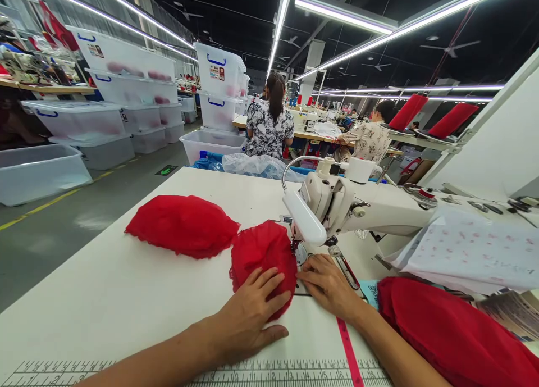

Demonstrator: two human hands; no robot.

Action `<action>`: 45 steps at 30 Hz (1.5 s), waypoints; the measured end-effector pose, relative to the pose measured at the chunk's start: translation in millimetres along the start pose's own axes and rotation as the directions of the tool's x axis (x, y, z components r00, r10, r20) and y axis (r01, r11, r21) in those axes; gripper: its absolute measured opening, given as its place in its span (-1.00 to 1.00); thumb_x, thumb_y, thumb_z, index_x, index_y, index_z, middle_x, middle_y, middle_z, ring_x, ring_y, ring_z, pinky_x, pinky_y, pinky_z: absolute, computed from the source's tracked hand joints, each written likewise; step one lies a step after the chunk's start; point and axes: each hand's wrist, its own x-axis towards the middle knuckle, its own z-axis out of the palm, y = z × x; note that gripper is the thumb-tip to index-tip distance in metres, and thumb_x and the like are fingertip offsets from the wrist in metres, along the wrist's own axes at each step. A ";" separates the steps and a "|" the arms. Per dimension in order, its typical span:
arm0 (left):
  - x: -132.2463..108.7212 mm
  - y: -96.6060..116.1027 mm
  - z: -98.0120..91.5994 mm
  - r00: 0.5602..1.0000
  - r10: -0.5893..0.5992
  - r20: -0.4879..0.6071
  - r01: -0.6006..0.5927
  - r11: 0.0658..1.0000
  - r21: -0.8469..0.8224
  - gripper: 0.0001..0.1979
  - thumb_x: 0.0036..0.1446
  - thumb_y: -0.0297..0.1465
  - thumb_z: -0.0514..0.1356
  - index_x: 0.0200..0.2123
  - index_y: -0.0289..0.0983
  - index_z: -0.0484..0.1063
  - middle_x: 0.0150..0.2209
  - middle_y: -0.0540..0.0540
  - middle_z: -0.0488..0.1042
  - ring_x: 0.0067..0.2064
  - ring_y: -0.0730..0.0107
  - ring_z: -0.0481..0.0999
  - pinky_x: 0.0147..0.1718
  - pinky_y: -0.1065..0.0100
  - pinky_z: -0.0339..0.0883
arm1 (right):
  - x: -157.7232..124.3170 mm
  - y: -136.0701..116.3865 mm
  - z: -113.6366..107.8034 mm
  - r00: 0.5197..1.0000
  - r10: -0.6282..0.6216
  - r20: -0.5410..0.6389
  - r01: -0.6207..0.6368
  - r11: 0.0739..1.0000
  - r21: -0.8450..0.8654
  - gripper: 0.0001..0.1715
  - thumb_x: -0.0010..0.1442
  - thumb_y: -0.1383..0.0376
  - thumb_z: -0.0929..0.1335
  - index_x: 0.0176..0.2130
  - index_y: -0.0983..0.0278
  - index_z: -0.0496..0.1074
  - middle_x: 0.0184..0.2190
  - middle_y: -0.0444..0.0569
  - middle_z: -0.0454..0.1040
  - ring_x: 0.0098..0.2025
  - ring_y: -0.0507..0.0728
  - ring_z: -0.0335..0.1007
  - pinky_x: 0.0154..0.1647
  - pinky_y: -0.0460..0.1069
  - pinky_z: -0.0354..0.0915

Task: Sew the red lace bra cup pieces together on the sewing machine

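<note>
A red cup-shaped fabric piece (pixel 263 246) with a ruffled edge lies beneath the head of a white sewing machine (pixel 332 201), its right edge by the needle area. My left hand (pixel 252 308) rests flat on its near part, fingers spread. Beside the needle plate, my right hand (pixel 326 280) has its fingers bent together, the tips pinching the fabric's right edge. A second red fabric piece (pixel 183 225) lies to the left, its tip touching the first. More red fabric (pixel 455 331) is heaped right of my right forearm.
A ruler strip (pixel 261 373) runs along the near table edge, crossed by a pink tape (pixel 349 353). White papers (pixel 471 249) lie against the machine at right. Red thread cones (pixel 406 112) stand behind. Plastic bins (pixel 84 123) line the left aisle. Co-workers (pixel 272 117) sit ahead.
</note>
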 end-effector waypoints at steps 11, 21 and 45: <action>0.9 -6.5 -4.5 0.999 -0.023 0.036 0.022 0.999 0.034 -0.53 0.13 -0.20 0.06 0.06 -0.31 0.27 0.15 -0.34 0.17 0.17 -0.13 0.11 0.03 -0.18 0.06 | 1.7 -2.2 1.8 1.000 -0.011 -0.025 0.010 0.999 -0.046 -0.73 0.23 0.41 0.19 -0.20 0.23 0.43 -0.37 -0.02 0.36 -0.28 0.11 0.22 -0.24 0.04 0.13; 25.8 6.1 0.1 0.985 -0.173 0.005 0.171 0.980 0.098 -0.50 0.11 -0.20 0.10 0.06 -0.35 0.27 0.13 -0.39 0.20 0.16 -0.19 0.11 0.02 -0.22 0.04 | 3.2 11.7 9.0 0.998 0.051 -0.047 -0.057 0.989 -0.135 -0.75 0.22 0.40 0.19 -0.18 0.26 0.41 -0.31 0.01 0.36 -0.30 0.10 0.25 -0.27 0.03 0.13; 19.8 -1.2 -1.8 0.998 0.045 -0.046 -0.038 0.989 0.140 -0.55 0.13 -0.17 0.04 -0.01 -0.33 0.31 -0.01 -0.23 0.37 0.01 0.02 0.30 -0.05 0.00 0.17 | 1.9 -5.5 0.1 0.999 -0.034 -0.009 0.034 0.998 0.060 -0.78 0.18 0.44 0.20 -0.28 0.27 0.41 -0.39 -0.03 0.36 -0.29 0.10 0.22 -0.24 0.04 0.12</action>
